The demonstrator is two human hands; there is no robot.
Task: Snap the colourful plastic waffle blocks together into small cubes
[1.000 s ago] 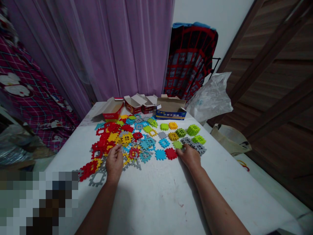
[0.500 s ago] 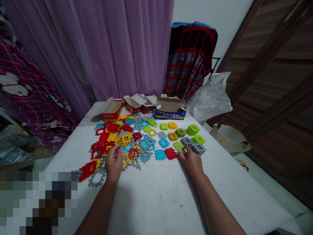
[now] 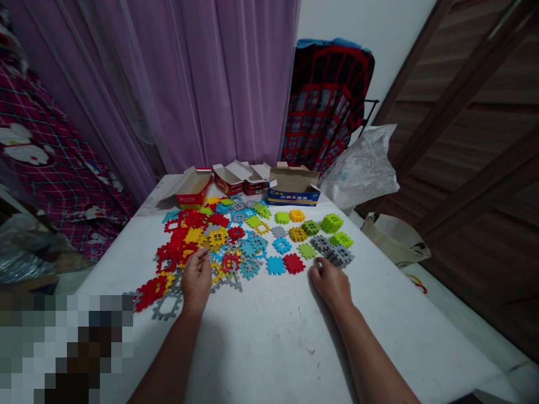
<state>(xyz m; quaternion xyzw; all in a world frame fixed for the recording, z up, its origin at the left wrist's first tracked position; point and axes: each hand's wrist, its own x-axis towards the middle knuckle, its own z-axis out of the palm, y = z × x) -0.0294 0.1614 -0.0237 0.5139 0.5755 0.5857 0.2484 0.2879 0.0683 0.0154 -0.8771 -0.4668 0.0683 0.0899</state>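
Note:
My left hand (image 3: 197,280) rests at the near edge of a heap of interlocking plastic tiles (image 3: 181,241), its fingers curled in and nothing visible in them. Red, yellow, grey and blue tiles lie around it, with a yellow window tile (image 3: 218,238) just beyond the fingertips. My right hand (image 3: 332,283) is on the table with fingers folded in, and I see no piece in it. Ahead of it are a flat green tile (image 3: 307,251) and dark grey tiles (image 3: 340,255). A red tile (image 3: 293,263) lies to its left, beside a blue tile (image 3: 275,265).
Open cardboard boxes stand along the back of the white table (image 3: 269,336), among them a red box (image 3: 193,199) and a blue box (image 3: 293,196). A bulky green piece (image 3: 332,223) sits at the right. A clear plastic bag (image 3: 364,168) is beyond the right edge.
My right hand has drawn back slightly toward me, away from the red and green tiles, and its fingers have folded in. My left hand and the tiles have stayed put.

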